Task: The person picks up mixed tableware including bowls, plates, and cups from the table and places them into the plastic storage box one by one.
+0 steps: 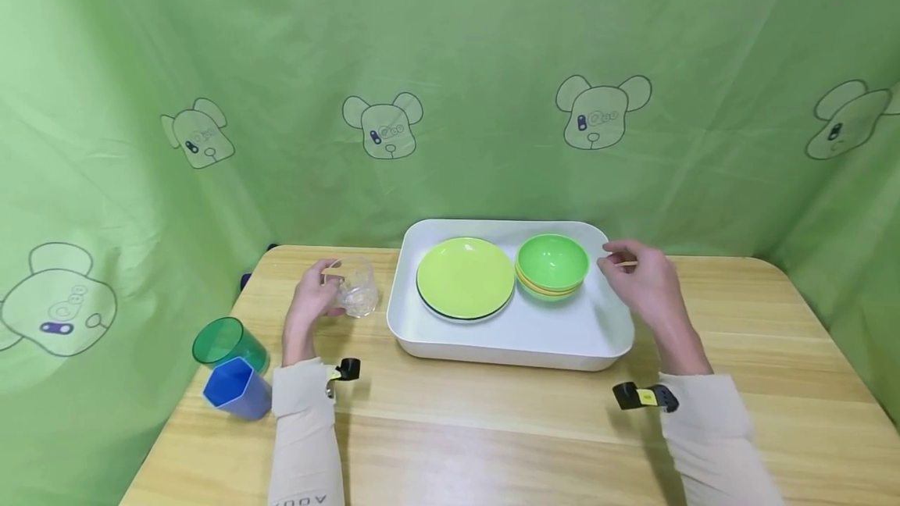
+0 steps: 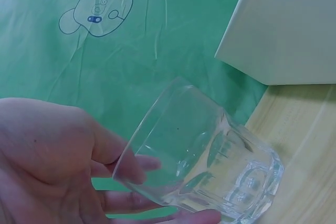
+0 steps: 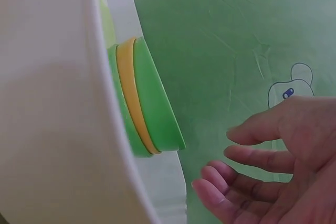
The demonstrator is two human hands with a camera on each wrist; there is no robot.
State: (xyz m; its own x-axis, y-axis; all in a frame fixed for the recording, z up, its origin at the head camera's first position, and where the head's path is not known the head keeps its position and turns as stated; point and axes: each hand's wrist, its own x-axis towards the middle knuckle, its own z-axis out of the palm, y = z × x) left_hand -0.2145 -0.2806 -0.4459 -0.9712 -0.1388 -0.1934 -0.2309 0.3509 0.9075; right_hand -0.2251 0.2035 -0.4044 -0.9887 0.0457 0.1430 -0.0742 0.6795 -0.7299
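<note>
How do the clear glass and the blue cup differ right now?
The clear glass is colourless and see-through; the blue cup is coloured.
The left hand has its fingers on the clear glass, while no hand holds the blue cup.
The clear glass is beside the white tray; the blue cup is next to the green cup.
Both are outside the tray.

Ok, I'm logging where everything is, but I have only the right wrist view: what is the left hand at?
Observer: The left hand is at a clear glass tumbler.
Operator: Any other drinkware?
Observer: Yes, a translucent green cup and a blue hexagonal cup, next to each other on the left of the head view.
Operator: Is the top green bowl empty?
Observer: The head view shows nothing inside it.
</note>
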